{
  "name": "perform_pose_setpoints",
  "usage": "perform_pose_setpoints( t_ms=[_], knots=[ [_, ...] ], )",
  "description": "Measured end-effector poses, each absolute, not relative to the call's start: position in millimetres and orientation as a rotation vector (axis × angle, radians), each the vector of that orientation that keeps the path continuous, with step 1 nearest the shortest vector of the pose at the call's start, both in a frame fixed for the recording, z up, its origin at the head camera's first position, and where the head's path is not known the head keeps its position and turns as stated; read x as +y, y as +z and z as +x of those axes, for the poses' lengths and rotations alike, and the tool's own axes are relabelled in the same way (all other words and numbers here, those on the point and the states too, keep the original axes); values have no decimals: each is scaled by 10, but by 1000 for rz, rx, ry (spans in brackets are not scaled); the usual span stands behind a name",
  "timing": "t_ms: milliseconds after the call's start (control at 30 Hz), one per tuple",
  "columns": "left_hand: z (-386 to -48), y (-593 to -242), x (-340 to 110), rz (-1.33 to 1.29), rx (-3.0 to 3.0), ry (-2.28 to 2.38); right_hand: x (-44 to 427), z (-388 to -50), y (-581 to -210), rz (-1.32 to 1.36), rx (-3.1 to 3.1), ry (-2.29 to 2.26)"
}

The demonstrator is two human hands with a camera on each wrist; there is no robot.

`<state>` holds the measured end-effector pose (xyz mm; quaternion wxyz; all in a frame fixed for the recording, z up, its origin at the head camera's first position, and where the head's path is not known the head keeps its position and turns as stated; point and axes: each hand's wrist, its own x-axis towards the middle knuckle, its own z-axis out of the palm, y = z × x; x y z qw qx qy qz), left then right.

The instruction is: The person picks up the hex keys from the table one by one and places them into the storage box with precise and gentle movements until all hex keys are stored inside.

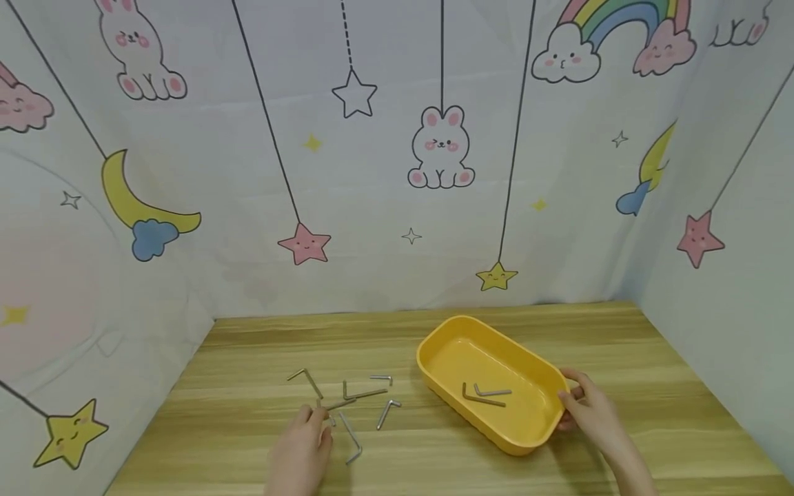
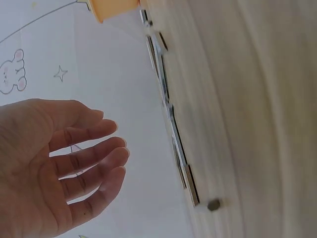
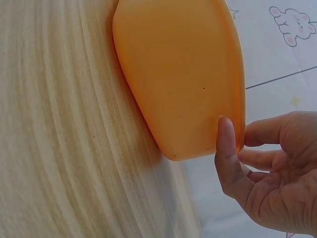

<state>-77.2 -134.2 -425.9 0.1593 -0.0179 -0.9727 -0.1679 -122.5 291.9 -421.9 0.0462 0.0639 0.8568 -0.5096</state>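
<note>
My right hand (image 1: 592,410) pinches the near right corner of a yellow plastic tray (image 1: 437,386), thumb on one side of the wall and fingers on the other. Inside the tray lie two L-shaped hex keys, one dark bronze (image 1: 484,399) and one silver (image 1: 496,393). Left of the tray, several more hex keys, such as a silver one (image 1: 352,437) and a bronze one (image 1: 310,380), are scattered on the table. Beside these is my left hand (image 1: 299,451); the left wrist view shows its loosely bent fingers (image 2: 94,153) holding nothing, apart from the keys.
The wood-grain table (image 1: 205,441) carries the tray and the loose keys. A white cloth (image 1: 372,275) printed with rabbits, stars and clouds encloses its back and sides.
</note>
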Motion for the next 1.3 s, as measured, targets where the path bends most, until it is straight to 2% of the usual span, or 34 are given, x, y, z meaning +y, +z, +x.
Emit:
perform_pose_setpoints(
  t_ms=[700,1300],
  knots=[
    [-769,-4243,-1719,119,-2917,-513,2932,-1211,-4209,186,2604,-1563],
    [-814,-4304,-1900,110,-3030,-524,2931,-1210,-4209,175,2600,-1555]
  ],
)
